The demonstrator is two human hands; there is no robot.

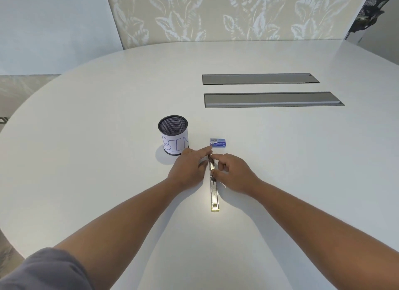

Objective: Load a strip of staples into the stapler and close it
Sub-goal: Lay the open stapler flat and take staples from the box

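A silver stapler (214, 194) lies swung open flat on the white table (108, 160), running lengthwise away from me. My left hand (189, 168) rests against the left side of its far half, forefinger stretched to the far tip and thumb on the rail. My right hand (236, 174) comes in from the right, thumb and forefinger pinched on the same far half. Whether a staple strip lies under these fingers, I cannot tell. A small blue staple box (218, 143) sits just beyond the stapler's far tip and looks closed.
A black mesh cup (173, 136) with a paper label reading BIN stands to the left of the box, close to my left hand. Two grey cable hatches (265, 100) are set into the table farther back on the right.
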